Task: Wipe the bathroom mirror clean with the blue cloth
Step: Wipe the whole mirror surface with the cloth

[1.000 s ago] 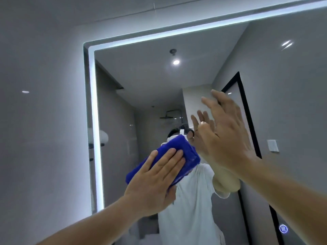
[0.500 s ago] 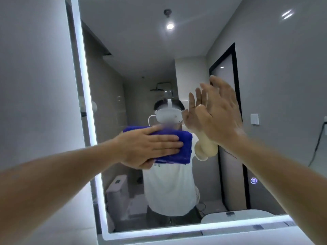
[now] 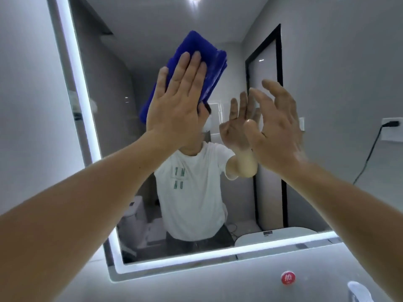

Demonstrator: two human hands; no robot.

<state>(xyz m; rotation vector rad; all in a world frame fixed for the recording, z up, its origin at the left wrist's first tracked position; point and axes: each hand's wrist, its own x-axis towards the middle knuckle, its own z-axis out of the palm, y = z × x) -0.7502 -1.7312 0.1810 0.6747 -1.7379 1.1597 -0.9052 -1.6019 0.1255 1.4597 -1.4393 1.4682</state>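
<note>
Seemingly mid-wipe, we press the folded blue cloth [image 3: 210, 62] with our flat left hand [image 3: 176, 107] against the mirror [image 3: 152, 20], upper left; our right hand [image 3: 277, 127] hangs released near its centre. Lower glass probably awaits.

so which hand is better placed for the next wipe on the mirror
Left, likely: the left hand presses the blue cloth flat on the mirror; the right hand holds nothing, fingers spread near the glass.
</note>
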